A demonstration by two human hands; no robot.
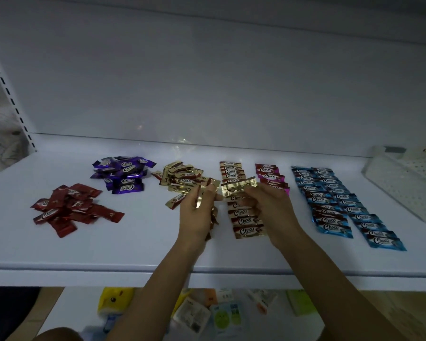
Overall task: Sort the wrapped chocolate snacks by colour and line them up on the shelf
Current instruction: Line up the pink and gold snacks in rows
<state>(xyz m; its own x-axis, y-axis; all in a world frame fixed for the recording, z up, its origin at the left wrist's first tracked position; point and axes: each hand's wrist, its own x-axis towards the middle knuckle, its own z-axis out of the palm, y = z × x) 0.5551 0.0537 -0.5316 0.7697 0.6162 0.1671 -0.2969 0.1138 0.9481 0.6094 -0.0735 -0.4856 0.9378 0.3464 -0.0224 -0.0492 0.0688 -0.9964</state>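
The left hand (197, 212) grips a spare bundle (213, 217) of gold snacks, likely as ready stock. The right hand (268, 205) pinches 1 gold snack (236, 188) above the gold row (246, 222) on the shelf (133, 242), seemingly to extend it.

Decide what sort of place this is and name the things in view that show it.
Probably a shop: a white display shelf with a slotted upright, many identical wrapped snacks sorted by colour into piles and rows, and packaged goods on the level below.
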